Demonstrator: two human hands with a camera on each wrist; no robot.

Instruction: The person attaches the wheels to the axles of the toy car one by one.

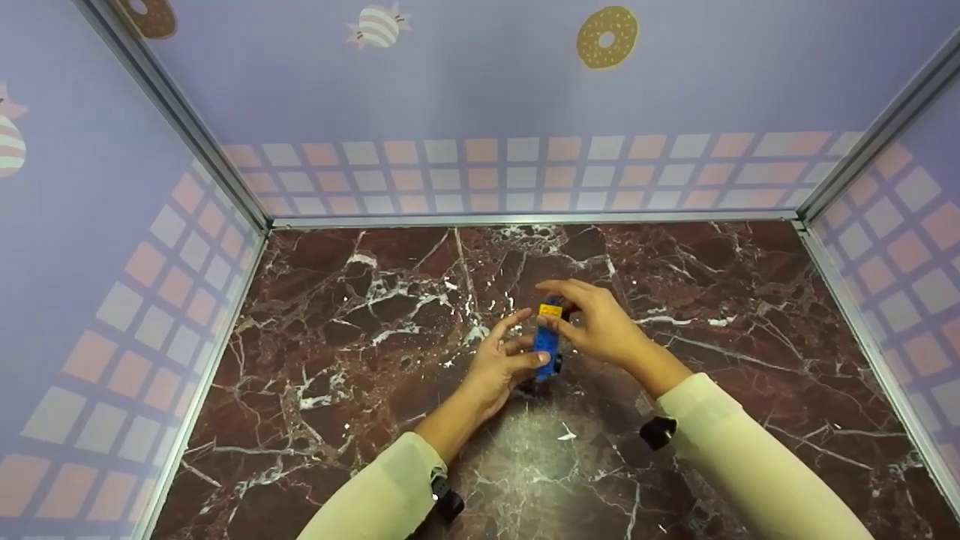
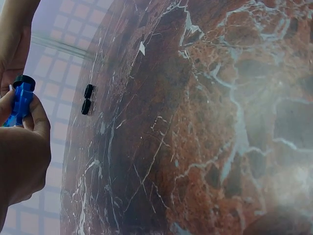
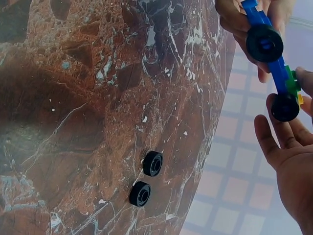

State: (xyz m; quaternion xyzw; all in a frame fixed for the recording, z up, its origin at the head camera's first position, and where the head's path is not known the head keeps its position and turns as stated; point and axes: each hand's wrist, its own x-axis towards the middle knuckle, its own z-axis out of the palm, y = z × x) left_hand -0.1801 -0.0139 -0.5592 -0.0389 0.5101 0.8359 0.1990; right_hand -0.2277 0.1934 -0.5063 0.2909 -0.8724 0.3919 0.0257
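Basically both hands hold blue toy car [image 1: 548,346] above marble table [image 1: 337,390]: left hand [image 1: 501,366] fingers curled round its near end, right hand [image 1: 596,322] pinching far end. 2 loose black wheels [image 3: 146,178] lie on table nearby.

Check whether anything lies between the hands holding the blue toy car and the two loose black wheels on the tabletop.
Nothing visible does. Both hands hold the blue toy car above the marble tabletop, and the two loose black wheels lie on bare marble with no object around them.

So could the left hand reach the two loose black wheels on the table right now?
Probably not: the left hand grips the blue toy car, though the wheels lie unobstructed on the table.
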